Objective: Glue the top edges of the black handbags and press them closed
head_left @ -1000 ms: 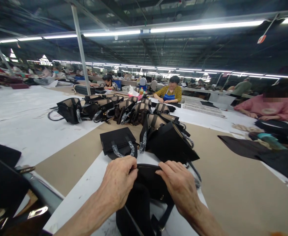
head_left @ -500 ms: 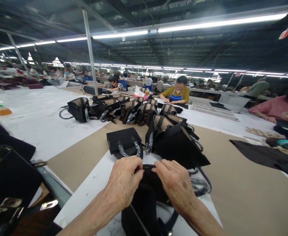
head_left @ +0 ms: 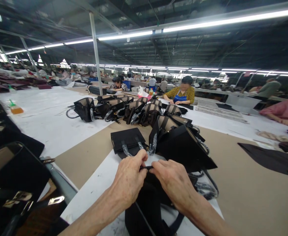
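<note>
Both hands pinch the top edge of a black handbag (head_left: 144,206) close in front of me. My left hand (head_left: 130,177) grips that edge from the left, thumb and fingers pressed together. Just to its right, my right hand (head_left: 171,180) is closed on the same edge, with a short stretch of dark rim between the two. Much of the bag's upper part is hidden behind my fingers and wrists. Beyond my left hand lies another black handbag (head_left: 128,137) with plastic-wrapped handles. A larger black handbag (head_left: 183,147) leans over to the right.
Several black bags with beige linings, such as this one (head_left: 83,109), stand in a row farther back. More bags with metal clasps (head_left: 13,170) crowd the left. A bottle of amber liquid (head_left: 16,108) stands on the white table. A co-worker in yellow (head_left: 183,93) sits across.
My hands have come closer together along the bag's edge. The whole scene has shifted slightly right as my head turned a little left.
</note>
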`<state>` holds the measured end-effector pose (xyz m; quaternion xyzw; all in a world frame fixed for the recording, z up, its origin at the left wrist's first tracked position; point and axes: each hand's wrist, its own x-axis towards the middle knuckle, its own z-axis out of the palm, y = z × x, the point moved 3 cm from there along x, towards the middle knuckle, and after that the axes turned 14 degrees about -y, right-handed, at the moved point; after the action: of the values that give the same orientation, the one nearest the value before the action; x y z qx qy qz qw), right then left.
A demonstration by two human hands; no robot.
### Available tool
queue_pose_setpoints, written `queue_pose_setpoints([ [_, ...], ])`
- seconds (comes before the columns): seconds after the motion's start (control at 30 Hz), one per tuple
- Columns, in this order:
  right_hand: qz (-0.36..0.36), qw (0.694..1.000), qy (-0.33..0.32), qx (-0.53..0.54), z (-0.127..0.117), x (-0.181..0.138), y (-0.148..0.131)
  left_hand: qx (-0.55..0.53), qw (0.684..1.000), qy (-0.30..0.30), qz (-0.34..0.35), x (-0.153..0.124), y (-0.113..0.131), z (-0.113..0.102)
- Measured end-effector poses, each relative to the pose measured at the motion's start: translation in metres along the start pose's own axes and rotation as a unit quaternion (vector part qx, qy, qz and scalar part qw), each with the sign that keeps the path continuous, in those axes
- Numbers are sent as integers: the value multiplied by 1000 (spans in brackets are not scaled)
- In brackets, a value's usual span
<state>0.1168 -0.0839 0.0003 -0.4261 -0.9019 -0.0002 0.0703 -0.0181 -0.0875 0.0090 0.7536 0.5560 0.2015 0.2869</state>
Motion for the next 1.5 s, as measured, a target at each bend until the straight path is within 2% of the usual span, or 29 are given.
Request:
queue_pose_setpoints([
  [0.23, -114, 982, -153, 5, 4, 17, 8, -26, 999, -8, 40, -2, -2, 1],
  [0.3, -114, 972, -204, 21, 0, 20, 7, -47, 998, -7, 49, -2, -2, 2],
  [0.4, -62, 966, -243, 66, -14, 24, 2, -100, 993, 20, 54, -1, -5, -3],
  [0.53, 52, 964, -242, 97, -38, 21, 11, -161, 980, 95, 60, -10, -5, -25],
  [0.6, 114, 958, -239, 107, -45, 17, 26, -168, 979, 100, 55, -24, -6, -33],
  [0.67, 161, 951, -237, 116, -46, 11, 43, -161, 984, 74, 33, -41, -9, -32],
  [0.8, 210, 937, -238, 143, -35, -4, 60, -61, 997, 40, 11, -64, -21, -7],
  [0.87, 219, 934, -236, 152, -29, -10, 57, 19, 996, 80, 14, -64, -26, 4],
  [0.93, 221, 935, -229, 155, -26, -17, 51, 81, 987, 137, 5, -57, -31, 6],
  [0.97, 220, 936, -227, 157, -25, -20, 48, 97, 984, 147, -4, -52, -34, 4],
  [1.0, 217, 937, -225, 159, -25, -23, 46, 100, 986, 132, -10, -46, -37, 1],
  [1.03, 212, 937, -225, 161, -26, -26, 45, 90, 992, 87, -8, -40, -41, -2],
  [1.1, 199, 940, -224, 166, -27, -33, 48, 30, 998, -48, 13, -29, -47, -7],
  [1.17, 182, 941, -228, 172, -29, -38, 55, -47, 983, -172, 41, -22, -52, -13],
  [1.23, 169, 941, -235, 177, -29, -42, 63, -101, 965, -236, 55, -19, -55, -19],
  [1.37, 161, 939, -240, 186, -25, -46, 73, -151, 948, -277, 50, -17, -52, -24],
  [1.5, 157, 942, -230, 187, -25, -47, 69, -158, 952, -252, 66, -22, -47, -24],
])
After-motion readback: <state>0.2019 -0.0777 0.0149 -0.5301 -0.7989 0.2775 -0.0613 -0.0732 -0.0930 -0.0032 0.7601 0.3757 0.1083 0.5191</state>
